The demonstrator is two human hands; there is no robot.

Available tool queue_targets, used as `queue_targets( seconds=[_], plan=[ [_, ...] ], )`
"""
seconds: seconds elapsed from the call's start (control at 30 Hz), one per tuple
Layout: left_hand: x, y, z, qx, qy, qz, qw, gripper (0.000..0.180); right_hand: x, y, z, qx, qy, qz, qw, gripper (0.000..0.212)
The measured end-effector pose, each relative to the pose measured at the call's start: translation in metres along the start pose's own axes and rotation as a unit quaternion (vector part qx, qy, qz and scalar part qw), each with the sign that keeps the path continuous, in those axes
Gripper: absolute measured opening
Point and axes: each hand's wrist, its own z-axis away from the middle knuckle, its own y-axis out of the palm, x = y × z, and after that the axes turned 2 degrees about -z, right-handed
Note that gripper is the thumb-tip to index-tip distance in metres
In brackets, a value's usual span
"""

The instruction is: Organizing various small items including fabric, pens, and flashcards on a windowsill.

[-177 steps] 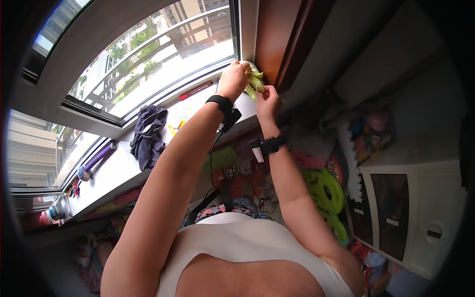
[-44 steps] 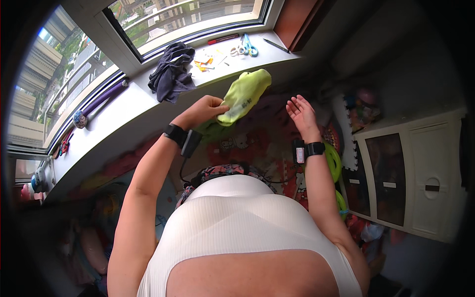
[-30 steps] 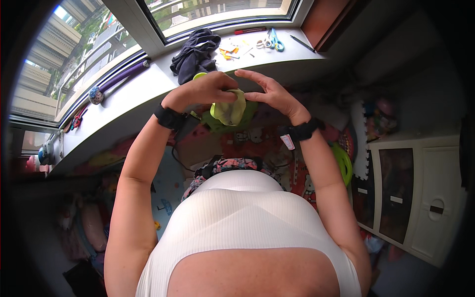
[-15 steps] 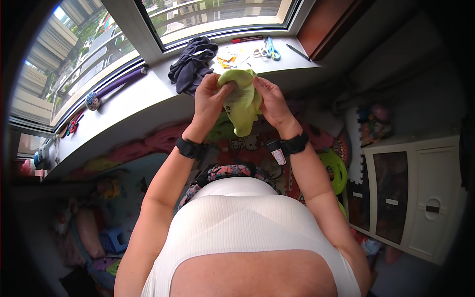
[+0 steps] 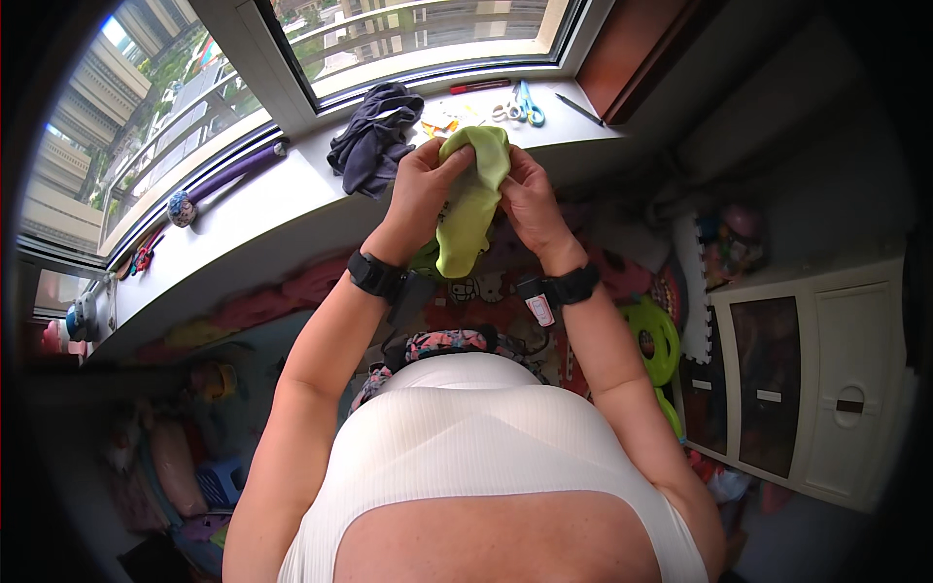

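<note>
Nearest to me is the wearer's pale ribbed top (image 5: 476, 452); beyond it, black wristbands (image 5: 377, 276) circle both wrists. Farther out, the left hand (image 5: 418, 194) and the right hand (image 5: 530, 199) hold a lime-green cloth piece (image 5: 473, 209) up between them, in front of the windowsill. I see the left fingers closed on its upper left edge, thumb across the front; the right fingers pinch its right edge, though folds hide part of that grip from me.

From the way it drapes, I judge it soft, thin and very light, too limp to keep a shape by itself. It looks matt, so I expect little slipping, and nothing in it should break, only stretch or bunch. I would take it by the upper rim, one pinch per side, since a single pinch would let it fold; the loose lower end would swing and make a poor hold.

Behind it, the windowsill (image 5: 248, 209) carries a crumpled dark cloth (image 5: 374, 146), orange and white scraps (image 5: 440, 125), blue-handled scissors (image 5: 531, 107), a dark pen (image 5: 580, 109) and a red marker (image 5: 479, 86), with the window (image 5: 428, 49) farthest off.
</note>
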Motion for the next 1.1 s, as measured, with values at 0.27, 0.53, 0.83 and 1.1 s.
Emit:
queue_targets(
  seconds=[0.27,0.53,0.83,1.1],
  plan=[
    [0.020,-0.005,-0.018,-0.080,0.013,0.041,0.996,0.021,0.006,0.009,-0.008,-0.080,0.110,-0.024,0.990,0.026],
    [0.031,-0.014,0.002,-0.101,0.206,-0.291,0.929,0.057,0.018,-0.013,-0.019,-0.153,0.023,-0.062,0.986,0.030],
    [0.031,0.022,0.030,0.039,0.374,-0.447,0.811,0.022,0.035,-0.058,-0.018,-0.147,0.013,-0.122,0.982,0.035],
    [0.056,0.014,0.034,-0.009,0.275,-0.329,0.904,0.019,0.053,-0.042,-0.004,-0.168,0.035,-0.127,0.977,0.042]
  ],
)
